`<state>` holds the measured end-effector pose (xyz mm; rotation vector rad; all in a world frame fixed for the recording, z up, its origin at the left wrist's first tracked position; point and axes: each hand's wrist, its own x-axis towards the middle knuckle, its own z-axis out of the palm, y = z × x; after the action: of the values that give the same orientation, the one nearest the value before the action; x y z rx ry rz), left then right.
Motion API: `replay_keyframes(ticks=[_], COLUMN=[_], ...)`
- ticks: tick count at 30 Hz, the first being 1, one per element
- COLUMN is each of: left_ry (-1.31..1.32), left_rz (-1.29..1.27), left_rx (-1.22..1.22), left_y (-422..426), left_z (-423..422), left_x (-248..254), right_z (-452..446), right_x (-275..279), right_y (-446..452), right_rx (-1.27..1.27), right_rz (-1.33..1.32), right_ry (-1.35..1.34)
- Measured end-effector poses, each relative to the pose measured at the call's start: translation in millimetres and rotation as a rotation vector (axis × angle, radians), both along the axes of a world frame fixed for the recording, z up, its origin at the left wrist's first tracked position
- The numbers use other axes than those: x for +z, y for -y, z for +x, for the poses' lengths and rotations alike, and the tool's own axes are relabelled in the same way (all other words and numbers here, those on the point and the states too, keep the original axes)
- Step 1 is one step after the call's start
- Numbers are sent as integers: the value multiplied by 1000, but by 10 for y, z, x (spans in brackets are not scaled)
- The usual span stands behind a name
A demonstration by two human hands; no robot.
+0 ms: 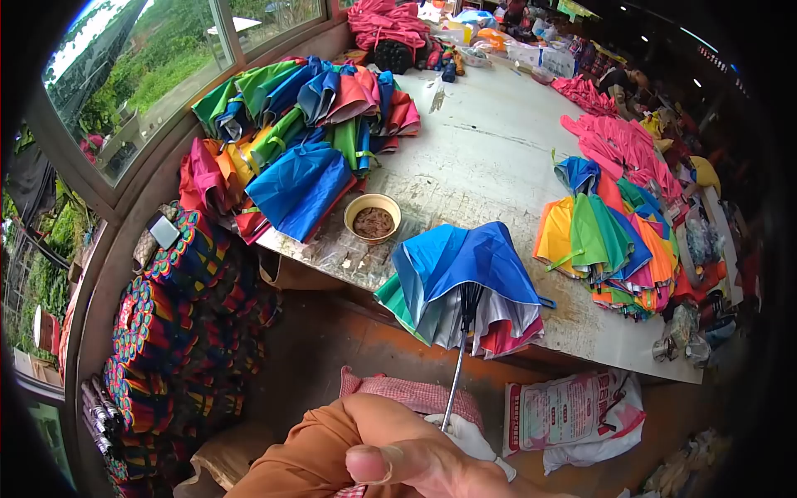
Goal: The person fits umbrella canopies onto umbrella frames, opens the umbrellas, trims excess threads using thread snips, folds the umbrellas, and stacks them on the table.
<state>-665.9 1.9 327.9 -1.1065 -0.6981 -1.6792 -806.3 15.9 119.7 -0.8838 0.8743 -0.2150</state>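
Note:
A folding umbrella [473, 266] leans with its partly gathered rainbow canopy on the table's front edge, blue panels uppermost and silver lining showing below. Its metal shaft [457, 373] runs down toward me. A white-gloved hand, which I take as my left hand [465, 438], is closed around the lower shaft; the handle end is hidden. Close to the camera is a bare hand, apparently my right hand [415, 469], with its thumb stretched out to the left. Its other fingers are mostly hidden, and nothing shows in it.
A long worn table [490, 124] holds a heap of rainbow umbrellas [307, 178] at left, more umbrellas [602, 232] at right, and a bowl [372, 217] of brown stuff. Pink fabric [623, 153] lies beyond. Stacked bundles [178, 332] stand left; a printed sack [564, 411] lies below.

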Motion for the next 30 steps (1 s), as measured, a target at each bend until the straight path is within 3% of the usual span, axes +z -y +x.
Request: replay_keyframes(ticks=[7,9,10,15,17,19,21,22,23,24,26,27,28,30], left_ry=[-88,19,-129,-209,-405,-309,39,170,306,451,780,892,992,1003], left_rz=[-101,-156,-134,112,286,280,155,247,357,480,545,442,26,-184], left_rx=[-247,-185,-93,-12,143,164,51,82,178,314,694,912,1220,1132], left_y=[345,395,311,290,239,287,535,632,727,755,746,765,841,738], left_z=[223,271,71,209,65,104,367,497,604,693,821,821,853,686], left_x=[71,17,3,280,396,255,-182,-105,-29,34,93,90,166,248], right_z=[55,112,131,220,233,255,279,319,315,298,286,241,195,83], right_x=[-154,-179,-195,12,-33,-21,8,58,45,78,-104,-291,-478,-641], right_y=[16,-13,-30,-22,-25,-20,-22,18,23,-9,-90,-105,-122,-183], right_rx=[67,20,0,-37,-5,33,143,213,280,80,-35,-57,-85,-26], right_rz=[-100,-116,-124,-89,-87,-158,-312,-349,-385,-319,-162,-333,-507,-1206], right_ry=[-9,-16,-20,-78,-149,-165,-320,-375,-432,-163,-23,2,15,-30])
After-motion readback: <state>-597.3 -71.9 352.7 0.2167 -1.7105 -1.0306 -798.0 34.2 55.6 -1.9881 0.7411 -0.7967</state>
